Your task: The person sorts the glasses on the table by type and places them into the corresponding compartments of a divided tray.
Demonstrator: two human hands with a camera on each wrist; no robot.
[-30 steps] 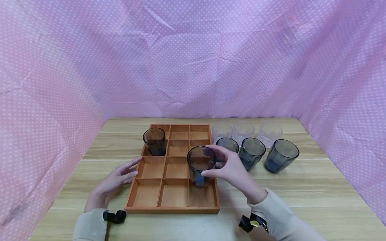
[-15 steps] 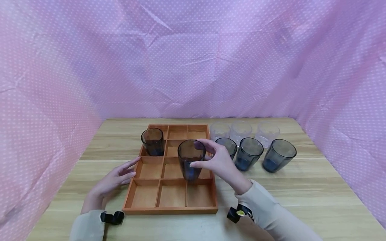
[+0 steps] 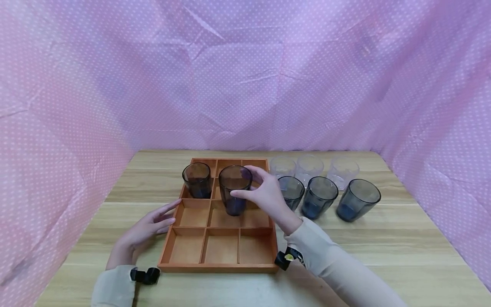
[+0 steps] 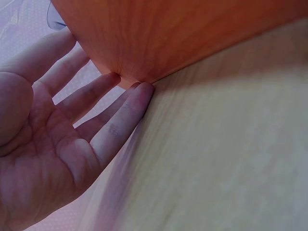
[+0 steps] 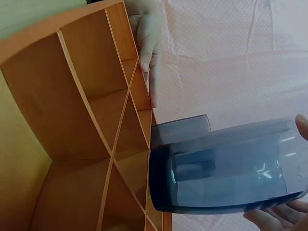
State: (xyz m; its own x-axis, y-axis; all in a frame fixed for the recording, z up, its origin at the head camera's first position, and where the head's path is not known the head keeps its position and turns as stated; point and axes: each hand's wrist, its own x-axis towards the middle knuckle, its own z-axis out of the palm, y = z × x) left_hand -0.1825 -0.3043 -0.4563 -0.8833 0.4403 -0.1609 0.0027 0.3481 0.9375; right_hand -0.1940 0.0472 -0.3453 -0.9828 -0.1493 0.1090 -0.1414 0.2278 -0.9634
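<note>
The right hand, thumb and fingers curled round its side, held an upright smoky glass over the middle column of the wooden tray, while the left hand, fingers apart, touched the tray's left edge. A second smoky glass stood in the left column, one compartment nearer than the far left corner. Beyond the tray's right edge stood three other smoky glasses, with three clear glasses behind, toward the far edge of the surface.
</note>
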